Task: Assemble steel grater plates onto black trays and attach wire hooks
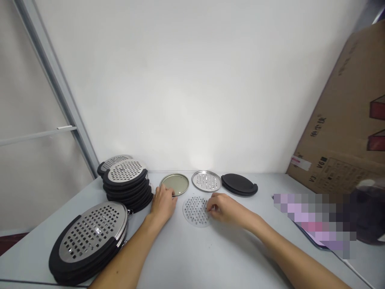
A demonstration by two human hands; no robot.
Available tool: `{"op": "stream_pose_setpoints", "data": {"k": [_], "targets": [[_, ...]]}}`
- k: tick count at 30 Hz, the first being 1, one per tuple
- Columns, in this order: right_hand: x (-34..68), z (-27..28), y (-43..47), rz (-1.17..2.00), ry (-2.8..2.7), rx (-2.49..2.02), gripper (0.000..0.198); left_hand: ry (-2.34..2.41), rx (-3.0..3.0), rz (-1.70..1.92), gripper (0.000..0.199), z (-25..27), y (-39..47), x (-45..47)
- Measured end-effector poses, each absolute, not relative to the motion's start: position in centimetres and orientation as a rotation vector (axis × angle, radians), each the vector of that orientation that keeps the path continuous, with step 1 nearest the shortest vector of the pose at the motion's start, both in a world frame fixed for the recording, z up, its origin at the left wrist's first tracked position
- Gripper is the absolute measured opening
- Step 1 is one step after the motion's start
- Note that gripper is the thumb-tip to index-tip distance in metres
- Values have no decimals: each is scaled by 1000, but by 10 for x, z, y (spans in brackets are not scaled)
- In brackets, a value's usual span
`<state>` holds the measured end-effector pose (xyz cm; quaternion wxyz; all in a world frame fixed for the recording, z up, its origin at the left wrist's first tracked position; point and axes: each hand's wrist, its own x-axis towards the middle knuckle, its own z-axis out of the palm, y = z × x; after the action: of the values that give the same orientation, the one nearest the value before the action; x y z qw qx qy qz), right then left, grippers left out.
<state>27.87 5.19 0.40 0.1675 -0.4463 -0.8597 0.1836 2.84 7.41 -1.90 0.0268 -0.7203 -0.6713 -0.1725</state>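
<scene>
My left hand (164, 204) is closed at the near left rim of a shallow, gold-toned round metal lid (177, 182), its fingers curled over the edge. My right hand (220, 208) pinches the right edge of a clear plastic disc full of small holes (195, 212), which lies flat on the table. Behind the disc is a silver round grater plate (207, 181) with a raised rim. To its right lie stacked black round holders (239, 184), touching or nearly touching it.
Several round graters in black holders are stacked at the left (128, 180), with another pile nearer (90, 237). A large cardboard box (339, 120) leans at the right. Before it lies a flat, pixelated item (313, 224) with a cable. A white wall (192, 88) closes off the back.
</scene>
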Motion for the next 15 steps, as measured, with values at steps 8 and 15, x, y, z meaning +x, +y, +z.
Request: {"op": "stream_pose_setpoints", "data": {"k": [8,15], "targets": [[275,-6,58,370,-2350,-1482,18,-2052,-2289,-488,29,-10,68,33],[273,-7,57,382,-2362,-1503,16,-2032,-2420,-478,27,-5,64,36]]}}
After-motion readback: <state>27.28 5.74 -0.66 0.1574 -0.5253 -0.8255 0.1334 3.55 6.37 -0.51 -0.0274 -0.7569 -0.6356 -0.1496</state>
